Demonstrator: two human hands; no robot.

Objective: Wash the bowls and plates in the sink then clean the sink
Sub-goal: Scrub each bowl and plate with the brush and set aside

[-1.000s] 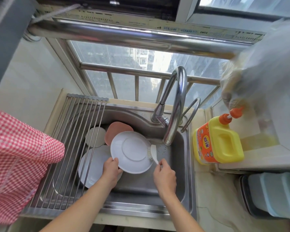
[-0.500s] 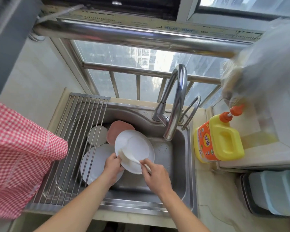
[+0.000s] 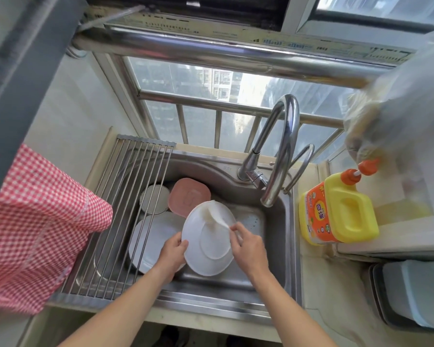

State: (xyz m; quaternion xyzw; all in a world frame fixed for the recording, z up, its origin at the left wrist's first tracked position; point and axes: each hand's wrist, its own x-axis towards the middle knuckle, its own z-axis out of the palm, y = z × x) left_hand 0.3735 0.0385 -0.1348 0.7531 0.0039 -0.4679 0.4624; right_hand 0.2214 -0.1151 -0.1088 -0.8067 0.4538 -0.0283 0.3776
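White plate (image 3: 208, 256) round, glossy, underside foot ring facing up, tilted over sink (image 3: 273, 246) basin. Left hand (image 3: 172, 251) grips left rim. Right hand (image 3: 246, 244) pinches white brush (image 3: 214, 215) handle; bristles on plate's upper edge. Pink dish (image 3: 188, 196) behind.

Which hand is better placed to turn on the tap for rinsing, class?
Probably the right hand: it is nearer the tap and holds only the brush, while the left hand grips the white plate.
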